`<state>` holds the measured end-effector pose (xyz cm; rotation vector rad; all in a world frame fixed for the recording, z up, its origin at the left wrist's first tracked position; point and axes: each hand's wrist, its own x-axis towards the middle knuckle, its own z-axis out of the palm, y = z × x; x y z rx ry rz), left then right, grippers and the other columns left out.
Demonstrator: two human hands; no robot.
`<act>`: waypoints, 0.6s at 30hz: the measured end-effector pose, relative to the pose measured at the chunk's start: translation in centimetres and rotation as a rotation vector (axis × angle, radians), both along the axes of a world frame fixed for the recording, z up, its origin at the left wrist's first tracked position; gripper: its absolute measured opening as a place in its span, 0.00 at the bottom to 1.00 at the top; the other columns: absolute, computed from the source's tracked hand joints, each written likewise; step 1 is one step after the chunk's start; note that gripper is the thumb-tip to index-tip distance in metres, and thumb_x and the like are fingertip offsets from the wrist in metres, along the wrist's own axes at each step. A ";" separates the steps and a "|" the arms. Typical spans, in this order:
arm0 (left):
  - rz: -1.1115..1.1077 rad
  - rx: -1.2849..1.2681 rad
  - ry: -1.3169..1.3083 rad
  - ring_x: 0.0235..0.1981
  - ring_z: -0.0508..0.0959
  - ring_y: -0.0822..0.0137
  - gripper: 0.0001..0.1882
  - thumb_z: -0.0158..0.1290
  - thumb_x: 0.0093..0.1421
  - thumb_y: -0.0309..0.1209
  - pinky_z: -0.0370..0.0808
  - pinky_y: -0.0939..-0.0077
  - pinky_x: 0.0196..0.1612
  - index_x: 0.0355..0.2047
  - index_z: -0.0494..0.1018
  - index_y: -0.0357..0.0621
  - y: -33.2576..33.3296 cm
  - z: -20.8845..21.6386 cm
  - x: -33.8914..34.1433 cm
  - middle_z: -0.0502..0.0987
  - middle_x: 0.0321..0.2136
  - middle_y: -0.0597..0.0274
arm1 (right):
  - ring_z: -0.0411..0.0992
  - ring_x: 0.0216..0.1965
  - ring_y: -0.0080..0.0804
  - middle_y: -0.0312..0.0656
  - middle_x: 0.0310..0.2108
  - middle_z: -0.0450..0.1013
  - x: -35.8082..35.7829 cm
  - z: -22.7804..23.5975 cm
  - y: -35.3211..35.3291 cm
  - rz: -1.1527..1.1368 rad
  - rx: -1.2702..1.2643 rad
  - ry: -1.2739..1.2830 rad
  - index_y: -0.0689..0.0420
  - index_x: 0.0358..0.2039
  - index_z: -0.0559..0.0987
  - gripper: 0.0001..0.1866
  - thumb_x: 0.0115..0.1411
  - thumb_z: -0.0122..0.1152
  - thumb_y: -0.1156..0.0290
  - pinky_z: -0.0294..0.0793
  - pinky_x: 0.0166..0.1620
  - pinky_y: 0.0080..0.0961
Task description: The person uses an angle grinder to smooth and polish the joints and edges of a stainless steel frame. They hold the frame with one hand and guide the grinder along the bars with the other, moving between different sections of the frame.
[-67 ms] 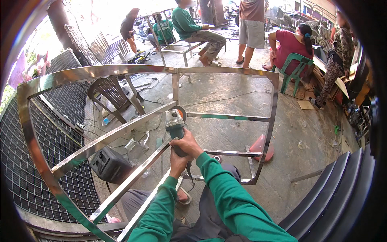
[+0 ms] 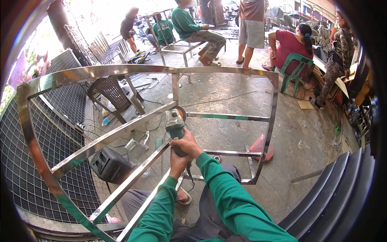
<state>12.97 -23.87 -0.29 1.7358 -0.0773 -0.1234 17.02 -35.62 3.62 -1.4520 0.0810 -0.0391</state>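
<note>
Both my hands are wrapped around an angle grinder (image 2: 174, 122) with a dark body and a silver head. My right hand (image 2: 188, 144) grips its middle, and my left hand (image 2: 177, 163) closes round the rear end just below. The grinder's orange-and-dark disc (image 2: 182, 113) sits by the joint where an upright and a slanted bar of a shiny metal frame (image 2: 109, 71) meet; whether it touches cannot be made out. Square-tube crossbars (image 2: 225, 117) run through the frame, which stands around and in front of my arms. A cord (image 2: 190, 181) hangs below the grinder.
Left are dark mesh panels (image 2: 48, 161), a black case (image 2: 109, 164) and a brown plastic chair (image 2: 115, 97). A red stool (image 2: 262, 148) stands beyond the frame's right side; dark curved slats (image 2: 330, 197) fill the lower right. Several people sit or stand farther off, one on a green chair (image 2: 296, 66). Cables cross the floor.
</note>
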 end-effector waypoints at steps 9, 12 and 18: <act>-0.009 0.018 -0.023 0.55 0.80 0.58 0.54 0.77 0.38 0.36 0.79 0.64 0.56 0.65 0.61 0.38 0.1 0.2 0.0 0.76 0.56 0.52 | 0.80 0.47 0.36 0.48 0.48 0.81 0.2 -0.7 0.1 -0.003 -0.009 0.003 0.66 0.55 0.78 0.38 0.44 0.81 0.67 0.79 0.55 0.32; -0.011 0.053 -0.049 0.56 0.80 0.57 0.55 0.78 0.38 0.37 0.78 0.63 0.57 0.65 0.62 0.38 0.2 0.0 0.2 0.76 0.56 0.52 | 0.79 0.48 0.36 0.47 0.48 0.81 0.3 -0.9 0.2 -0.010 -0.031 0.006 0.65 0.55 0.78 0.37 0.45 0.81 0.68 0.78 0.55 0.32; -0.039 0.010 -0.013 0.57 0.79 0.56 0.57 0.78 0.37 0.38 0.78 0.63 0.58 0.66 0.61 0.38 0.3 -0.7 0.5 0.76 0.56 0.51 | 0.80 0.48 0.38 0.50 0.48 0.81 0.2 -0.4 0.1 -0.018 -0.051 0.007 0.67 0.56 0.77 0.39 0.43 0.81 0.66 0.79 0.55 0.33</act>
